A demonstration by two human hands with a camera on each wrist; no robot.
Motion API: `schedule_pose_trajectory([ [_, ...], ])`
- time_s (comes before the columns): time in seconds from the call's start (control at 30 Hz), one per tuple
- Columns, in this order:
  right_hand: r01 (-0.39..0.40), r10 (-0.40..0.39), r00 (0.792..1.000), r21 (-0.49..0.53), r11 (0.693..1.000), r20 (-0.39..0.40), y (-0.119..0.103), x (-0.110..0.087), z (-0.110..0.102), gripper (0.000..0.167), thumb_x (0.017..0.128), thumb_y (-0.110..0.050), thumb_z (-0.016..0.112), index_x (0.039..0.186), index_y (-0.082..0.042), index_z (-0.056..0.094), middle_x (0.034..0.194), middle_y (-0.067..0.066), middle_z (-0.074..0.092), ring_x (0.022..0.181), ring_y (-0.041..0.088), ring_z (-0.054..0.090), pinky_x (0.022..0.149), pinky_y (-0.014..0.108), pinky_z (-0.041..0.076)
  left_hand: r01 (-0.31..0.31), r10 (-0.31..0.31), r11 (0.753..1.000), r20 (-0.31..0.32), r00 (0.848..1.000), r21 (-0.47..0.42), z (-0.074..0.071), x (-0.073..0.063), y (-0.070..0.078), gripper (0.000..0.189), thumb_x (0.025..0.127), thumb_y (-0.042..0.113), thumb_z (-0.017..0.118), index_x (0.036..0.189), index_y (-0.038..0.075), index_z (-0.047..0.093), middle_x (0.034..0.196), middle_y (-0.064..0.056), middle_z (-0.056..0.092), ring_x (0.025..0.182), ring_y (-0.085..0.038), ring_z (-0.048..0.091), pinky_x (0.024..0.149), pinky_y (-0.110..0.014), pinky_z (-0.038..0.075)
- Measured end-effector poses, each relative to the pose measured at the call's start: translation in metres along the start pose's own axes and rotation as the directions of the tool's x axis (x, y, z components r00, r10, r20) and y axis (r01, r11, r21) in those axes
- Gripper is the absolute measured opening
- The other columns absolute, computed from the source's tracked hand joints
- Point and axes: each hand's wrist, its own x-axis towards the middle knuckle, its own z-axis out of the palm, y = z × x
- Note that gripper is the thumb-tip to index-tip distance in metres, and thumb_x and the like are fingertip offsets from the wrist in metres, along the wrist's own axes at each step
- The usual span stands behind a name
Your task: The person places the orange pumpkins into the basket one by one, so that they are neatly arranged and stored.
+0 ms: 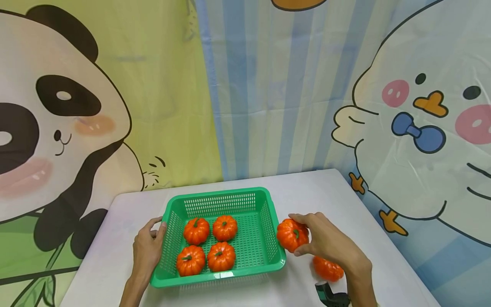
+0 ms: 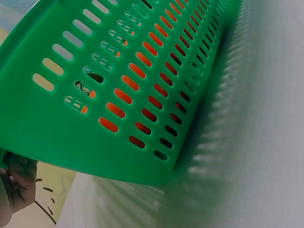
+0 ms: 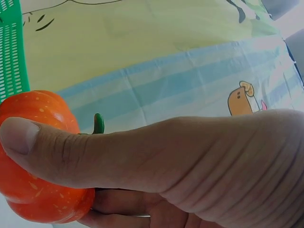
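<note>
A green plastic basket [image 1: 251, 251] with slotted walls stands on the table, and several small orange pumpkins [image 1: 191, 260] with green stems sit in its left half. My left hand [image 1: 147, 249] grips the basket's left rim, thumb at the top edge; in the left wrist view its curled fingers [image 2: 21, 183] show at the rim's corner. Just outside the right rim, my right hand [image 1: 326, 236] holds another orange pumpkin [image 1: 292, 235] between thumb and fingers. In the right wrist view the thumb lies across this pumpkin [image 3: 47, 202], its green stem pointing up beside the thumb.
One more orange pumpkin [image 1: 327, 269] lies on the white table [image 1: 299, 192] below my right wrist, partly hidden by it. Close by is a black and dark green object [image 1: 331, 295] at my forearm. Curtains [image 1: 264, 85] with cartoon animals hang behind the table.
</note>
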Motion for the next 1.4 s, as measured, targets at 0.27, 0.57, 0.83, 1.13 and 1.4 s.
schedule_pose_trajectory([
  [0.27, 0.024, -0.024, 1.000, -0.009, 1.000, 0.009, -0.011, 0.005, -0.001, 0.085, 0.069, -0.016, 0.105, 0.147, -0.011, 0.070, 0.123, -0.003, 0.077, 0.112, 0.021, 0.058, 0.097, 0.045, 0.060, -0.002, 0.002, 1.000, -0.005, 1.000, 0.006, 0.000, 0.000, 0.001, 0.042, 0.114, 0.027, 0.059, 0.143, -0.001, 0.066, 0.077, -0.015, 0.079, 0.057, -0.011, 0.063, 0.055, -0.029, 0.044],
  [0.57, 0.040, -0.040, 0.998, 0.000, 0.999, 0.043, -0.017, 0.008, 0.003, 0.085, 0.071, -0.015, 0.104, 0.148, -0.010, 0.069, 0.126, -0.002, 0.076, 0.113, 0.020, 0.059, 0.098, 0.043, 0.062, 0.012, -0.012, 1.000, 0.023, 1.000, 0.010, -0.001, 0.000, 0.001, 0.044, 0.115, 0.029, 0.058, 0.145, -0.002, 0.064, 0.080, -0.018, 0.080, 0.060, -0.013, 0.065, 0.057, -0.029, 0.045],
  [0.83, 0.084, -0.084, 0.994, -0.002, 0.996, 0.063, -0.023, 0.011, 0.004, 0.084, 0.072, -0.014, 0.103, 0.149, -0.009, 0.068, 0.126, -0.001, 0.075, 0.116, 0.021, 0.059, 0.096, 0.041, 0.063, 0.003, -0.004, 1.000, 0.012, 1.000, 0.017, 0.000, 0.001, 0.000, 0.043, 0.115, 0.028, 0.058, 0.145, -0.002, 0.064, 0.080, -0.019, 0.080, 0.060, -0.014, 0.066, 0.055, -0.030, 0.044],
  [1.13, 0.130, -0.130, 0.989, 0.009, 0.991, 0.071, -0.030, 0.015, 0.006, 0.079, 0.075, -0.012, 0.102, 0.146, -0.006, 0.069, 0.125, 0.003, 0.074, 0.117, 0.024, 0.060, 0.094, 0.042, 0.064, 0.014, -0.014, 1.000, 0.019, 1.000, 0.007, -0.001, -0.001, 0.001, 0.044, 0.115, 0.029, 0.057, 0.145, -0.003, 0.063, 0.078, -0.017, 0.079, 0.059, -0.013, 0.064, 0.054, -0.030, 0.044],
  [1.4, 0.203, -0.204, 0.975, 0.023, 0.979, 0.086, -0.034, 0.019, 0.009, 0.078, 0.075, -0.008, 0.100, 0.147, -0.006, 0.068, 0.126, 0.005, 0.074, 0.116, 0.024, 0.062, 0.095, 0.043, 0.063, 0.002, -0.002, 1.000, 0.001, 1.000, 0.020, 0.000, 0.000, 0.002, 0.041, 0.114, 0.027, 0.058, 0.143, -0.001, 0.065, 0.077, -0.015, 0.079, 0.059, -0.013, 0.064, 0.056, -0.029, 0.045],
])
